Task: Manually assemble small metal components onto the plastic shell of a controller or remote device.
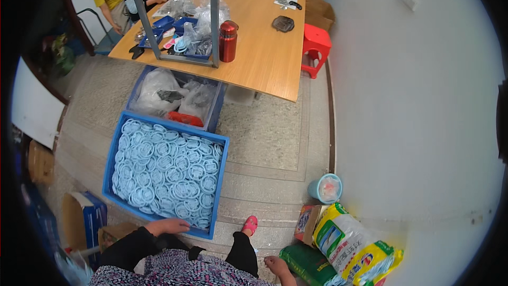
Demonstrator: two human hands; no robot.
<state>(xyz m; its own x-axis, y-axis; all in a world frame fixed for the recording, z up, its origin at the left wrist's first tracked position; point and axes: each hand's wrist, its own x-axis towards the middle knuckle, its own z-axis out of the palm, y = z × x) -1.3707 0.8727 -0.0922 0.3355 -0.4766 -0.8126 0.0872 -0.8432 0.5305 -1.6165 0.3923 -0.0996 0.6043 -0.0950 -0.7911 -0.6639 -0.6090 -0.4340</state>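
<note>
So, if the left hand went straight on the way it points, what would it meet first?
Probably the light blue ring-shaped pieces near the corner of the blue plastic crate, though how high the left hand sits above them is unclear.

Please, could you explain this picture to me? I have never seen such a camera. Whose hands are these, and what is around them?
There is no robot here. A camera on a person's head looks down through a very wide lens, so straight edges look bent. The wearer's left hand is at the near edge of a blue bin full of round, light-blue pieces. The right hand is beside a green bag. I see nothing held in either hand. Beyond the bin, a wooden table carries plastic bags, small blue trays and a red flask. Two other people are at its far left.
</note>
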